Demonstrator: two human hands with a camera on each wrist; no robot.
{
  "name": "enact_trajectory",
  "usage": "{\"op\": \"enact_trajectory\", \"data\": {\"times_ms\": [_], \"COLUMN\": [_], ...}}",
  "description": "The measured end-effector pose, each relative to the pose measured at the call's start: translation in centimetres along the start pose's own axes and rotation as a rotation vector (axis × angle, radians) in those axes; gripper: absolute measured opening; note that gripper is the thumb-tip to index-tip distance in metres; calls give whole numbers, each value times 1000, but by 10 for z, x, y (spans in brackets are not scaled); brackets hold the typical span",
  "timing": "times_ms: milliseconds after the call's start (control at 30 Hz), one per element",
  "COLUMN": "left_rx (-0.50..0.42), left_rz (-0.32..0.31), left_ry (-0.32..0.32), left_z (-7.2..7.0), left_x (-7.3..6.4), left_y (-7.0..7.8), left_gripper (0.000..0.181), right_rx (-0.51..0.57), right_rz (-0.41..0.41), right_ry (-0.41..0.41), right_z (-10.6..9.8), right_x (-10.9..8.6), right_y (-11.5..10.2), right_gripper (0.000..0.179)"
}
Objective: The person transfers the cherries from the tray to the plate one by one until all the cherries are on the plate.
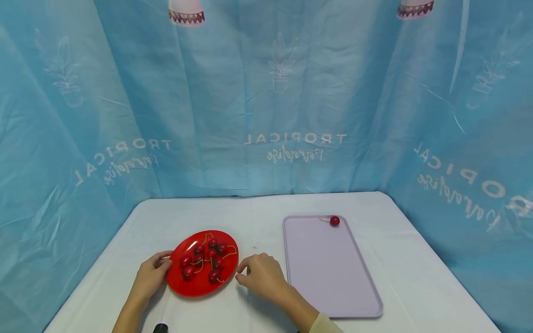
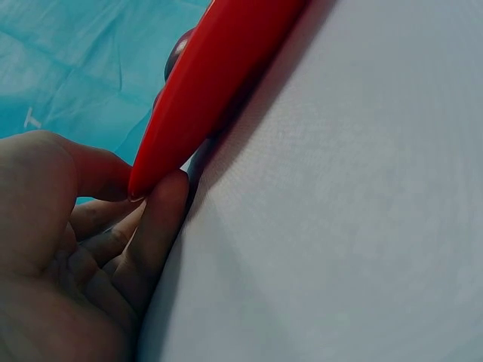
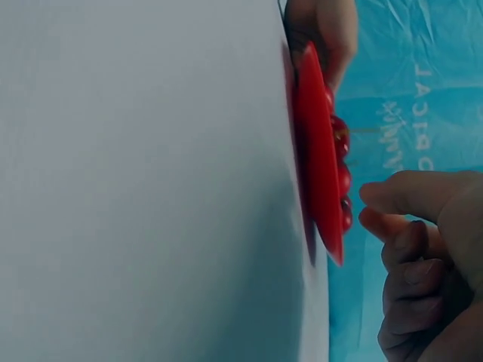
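Observation:
A red plate [image 1: 195, 289] bears several dark red cherries [image 1: 214, 276] with green stems. My left hand [image 1: 151, 276] pinches the plate's left rim; in the left wrist view the thumb [image 2: 106, 177] lies above the rim and a finger [image 2: 160, 215] below it. Just off the plate's right edge is my right hand [image 1: 263, 276], thumb and forefinger reaching toward the cherries with a small gap between them and nothing held. Its other fingers [image 3: 413, 283] are bent in the right wrist view. One cherry [image 1: 335, 221] with a pale stem lies at the far right corner of a lilac tray [image 1: 329, 268].
The tray lies flat to the right of my right hand on a white-covered table [image 1: 254, 212]. A blue printed curtain [image 1: 266, 101] hangs behind the table and along both sides. A small black object [image 1: 160, 328] shows at the bottom edge, near my left forearm.

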State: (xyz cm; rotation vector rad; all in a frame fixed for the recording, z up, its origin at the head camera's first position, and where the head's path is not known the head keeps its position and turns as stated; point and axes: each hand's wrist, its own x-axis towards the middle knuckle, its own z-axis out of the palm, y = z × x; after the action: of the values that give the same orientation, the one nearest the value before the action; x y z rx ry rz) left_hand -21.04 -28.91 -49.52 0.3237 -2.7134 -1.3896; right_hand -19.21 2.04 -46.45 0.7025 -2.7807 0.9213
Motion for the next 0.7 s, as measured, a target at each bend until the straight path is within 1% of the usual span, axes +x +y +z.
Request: {"op": "enact_trajectory", "data": {"times_ms": [300, 433, 567, 700], "left_rx": [-9, -7, -11, -11], "left_rz": [22, 10, 17, 27], "left_ry": [0, 4, -1, -4], "left_z": [-2, -2, -2, -2], "left_x": [-3, -5, -4, -3], "left_y": [1, 1, 2, 3], "left_gripper": [42, 41, 41, 41], "right_rx": [12, 11, 11, 3], "right_rz": [19, 16, 30, 38], "right_ry": [3, -12, -26, -9], "right_z": [-15, -16, -19, -26], "right_x": [4, 4, 3, 3], "right_y": [14, 20, 23, 26], "right_gripper": [7, 8, 8, 9]}}
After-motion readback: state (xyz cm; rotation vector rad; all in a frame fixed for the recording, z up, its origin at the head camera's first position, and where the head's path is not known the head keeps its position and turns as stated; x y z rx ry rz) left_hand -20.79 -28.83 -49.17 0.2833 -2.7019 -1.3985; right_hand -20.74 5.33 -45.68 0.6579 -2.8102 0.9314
